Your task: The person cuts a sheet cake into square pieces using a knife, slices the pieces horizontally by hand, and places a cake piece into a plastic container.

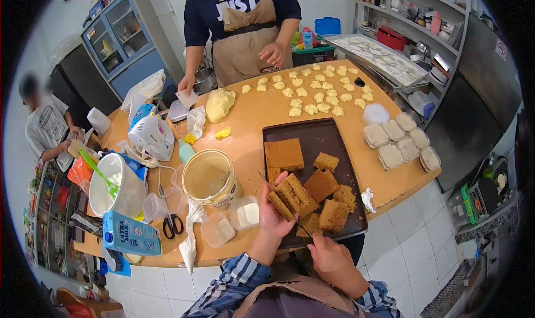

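Observation:
My left hand (271, 219) is wrapped round a piece of brown sponge cake (293, 195), held up over the near left of a dark baking tray (350, 161). Cuts divide the piece into upright slices. My right hand (333, 262) grips the handle of a knife (305, 229) at the tray's near edge. Its blade runs towards the held cake, and a thin tip seems to show on the far side; the cake hides most of it. A large cake block (284, 153) and several smaller cake chunks (333, 215) lie in the tray.
Left of the tray stand a cream tub (209, 176), open plastic containers (217, 230), scissors (173, 226), a piping bag (191, 234) and a milk carton (131, 233). Filled boxes (407, 142) sit right. Across the table, a person (245, 31) works beside dough pieces (320, 92); another person (47, 120) stands left.

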Motion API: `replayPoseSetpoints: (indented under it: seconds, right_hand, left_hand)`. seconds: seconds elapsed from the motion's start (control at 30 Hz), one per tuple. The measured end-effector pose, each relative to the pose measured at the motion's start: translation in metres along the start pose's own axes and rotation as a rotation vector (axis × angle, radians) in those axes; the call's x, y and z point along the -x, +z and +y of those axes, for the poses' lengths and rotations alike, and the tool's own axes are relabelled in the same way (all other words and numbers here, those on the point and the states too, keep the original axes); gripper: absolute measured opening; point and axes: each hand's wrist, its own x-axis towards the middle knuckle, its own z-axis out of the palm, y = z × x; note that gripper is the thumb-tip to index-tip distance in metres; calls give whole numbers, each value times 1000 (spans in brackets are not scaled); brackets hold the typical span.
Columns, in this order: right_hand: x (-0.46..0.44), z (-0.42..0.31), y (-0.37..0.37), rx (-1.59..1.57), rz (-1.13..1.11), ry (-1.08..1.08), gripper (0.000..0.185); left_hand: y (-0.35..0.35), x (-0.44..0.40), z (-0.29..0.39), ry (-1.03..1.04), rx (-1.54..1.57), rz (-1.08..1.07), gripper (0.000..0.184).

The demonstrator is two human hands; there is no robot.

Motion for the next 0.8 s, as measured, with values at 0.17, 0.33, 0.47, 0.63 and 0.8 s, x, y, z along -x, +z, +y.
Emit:
replayPoseSetpoints:
  seconds: [0.17, 0.33, 0.47, 0.63, 0.8]
  right_hand:
    - [1, -5, -6, -28, -43, 45, 19]
    - [0, -6, -7, -24, -68, 65, 20]
    - [1, -5, -5, -19, -62, 66, 20]
    - [0, -6, -6, -40, -65, 74, 21]
    - [-1, -6, -7, -42, -78, 79, 21]
  left_hand:
    - [-4, 1, 0, -51, 16, 64, 49]
    - [-4, 1, 0, -49, -7, 49, 48]
    - [-11, 0, 2, -69, -5, 1, 48]
    - [-14, -2, 2, -89, 126, -19, 47]
    - [-11, -1, 3, -93, 31, -37, 52]
